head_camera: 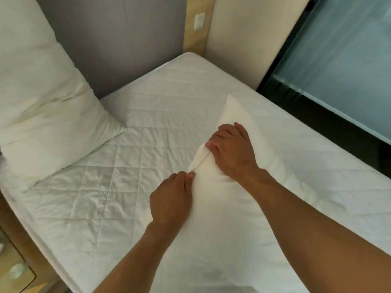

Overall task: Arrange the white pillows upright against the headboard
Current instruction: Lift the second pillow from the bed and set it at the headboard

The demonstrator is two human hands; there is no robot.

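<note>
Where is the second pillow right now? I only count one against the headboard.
The second pillow lies mid-mattress, right of centre in the head view, gripped by the left hand and right hand, apart from the propped pillow.

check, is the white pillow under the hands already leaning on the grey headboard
No, the white pillow lies on the quilted mattress, apart from the grey headboard.

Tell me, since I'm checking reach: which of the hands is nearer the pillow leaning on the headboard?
Left. The left hand pinches the held pillow on the side toward the leaning pillow; the right hand grips farther away.
</note>
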